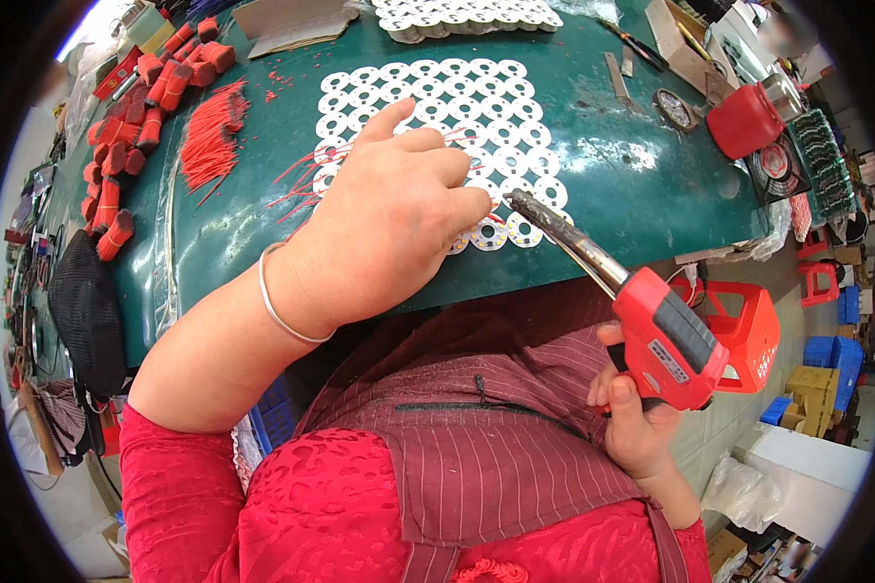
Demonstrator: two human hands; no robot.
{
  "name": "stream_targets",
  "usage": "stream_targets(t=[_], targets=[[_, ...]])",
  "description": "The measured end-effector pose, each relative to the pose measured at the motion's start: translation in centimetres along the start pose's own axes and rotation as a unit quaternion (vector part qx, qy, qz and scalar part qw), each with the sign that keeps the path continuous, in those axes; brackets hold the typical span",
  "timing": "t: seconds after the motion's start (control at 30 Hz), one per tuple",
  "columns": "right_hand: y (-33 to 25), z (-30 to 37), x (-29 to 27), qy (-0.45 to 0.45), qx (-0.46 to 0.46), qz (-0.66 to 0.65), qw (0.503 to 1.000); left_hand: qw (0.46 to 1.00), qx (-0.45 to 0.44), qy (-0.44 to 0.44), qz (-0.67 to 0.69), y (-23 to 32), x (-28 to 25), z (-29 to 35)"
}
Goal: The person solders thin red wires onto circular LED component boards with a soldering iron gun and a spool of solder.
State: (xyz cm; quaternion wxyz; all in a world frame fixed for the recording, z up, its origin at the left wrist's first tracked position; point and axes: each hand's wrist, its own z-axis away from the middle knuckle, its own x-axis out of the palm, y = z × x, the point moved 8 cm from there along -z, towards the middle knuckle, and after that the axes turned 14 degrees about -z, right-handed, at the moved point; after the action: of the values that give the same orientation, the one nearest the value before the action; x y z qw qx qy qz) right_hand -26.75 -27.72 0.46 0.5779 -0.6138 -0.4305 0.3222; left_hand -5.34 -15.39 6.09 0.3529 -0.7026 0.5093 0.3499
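My left hand (389, 209) is curled over a panel of white ring-shaped circuit boards (423, 85), its fingers bent in. Thin red wires (299, 183) stick out on both sides of this hand; its palm and fingertips are hidden. My right hand (635, 418) is closed round the handle of a red and black soldering gun (666, 340). The gun's dark tip points up and left, close to my left fingers and the panel's near edge. Near that edge, a board (488, 233) shows small yellow chips.
A pile of loose red wires (214, 136) lies left of the panel on the green table (632, 175), with tied red bundles (117, 209) beyond. More white boards (467, 17) are stacked at the back. Right are a red container (745, 121), a small fan (778, 165) and pliers (635, 45).
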Motion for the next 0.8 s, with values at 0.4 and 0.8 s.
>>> stream_targets(t=[0.4, 0.8], targets=[[0.2, 0.1, -0.2, 0.031, -0.01, -0.039, 0.999, 1.0, 0.01, -0.015, 0.006, 0.0, 0.0, -0.1], [-0.1, -0.7, 0.6, 0.013, -0.012, 0.019, 1.0, 1.0, 0.008, -0.019, 0.017, -0.1, 0.1, -0.1]])
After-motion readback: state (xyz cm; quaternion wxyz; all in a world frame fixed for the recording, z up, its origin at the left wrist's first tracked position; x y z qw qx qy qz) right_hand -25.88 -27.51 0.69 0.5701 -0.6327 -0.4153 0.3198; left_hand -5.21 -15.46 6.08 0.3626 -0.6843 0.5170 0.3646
